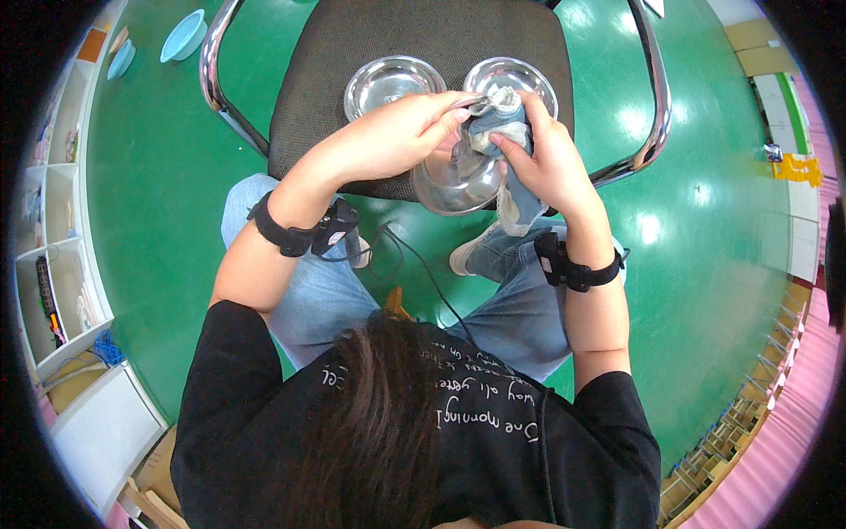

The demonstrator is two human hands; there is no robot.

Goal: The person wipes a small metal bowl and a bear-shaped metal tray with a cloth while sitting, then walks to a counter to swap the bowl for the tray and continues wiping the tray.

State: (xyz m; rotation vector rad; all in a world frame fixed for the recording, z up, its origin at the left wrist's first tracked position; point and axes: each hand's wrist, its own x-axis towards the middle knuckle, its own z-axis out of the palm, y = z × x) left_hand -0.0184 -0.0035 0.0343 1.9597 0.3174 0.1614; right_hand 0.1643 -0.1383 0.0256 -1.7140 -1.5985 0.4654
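Over the front of a dark chair seat, my right hand (539, 152) is closed around a bunched blue-grey cloth (522, 204) with whitish edges, and part of it hangs down past the seat's front edge. My left hand (430, 126) meets it from the left, fingers pinched on a thin greyish edge beside the cloth. Whether that edge is metal or fabric I cannot tell. Below my hands is a shiny round steel dish (448, 196), partly covered by them. Two more steel dishes lie farther back, a left one (394, 79) and a right one (520, 72).
The black mesh chair seat (423, 31) stands before my knees, with chrome armrests (214, 70) at its sides. Dark cables (414, 251) hang between my legs. Blue basins (183, 35) sit on the green floor at far left, near white shelves (63, 212). Stacked wooden chairs (727, 432) line the right.
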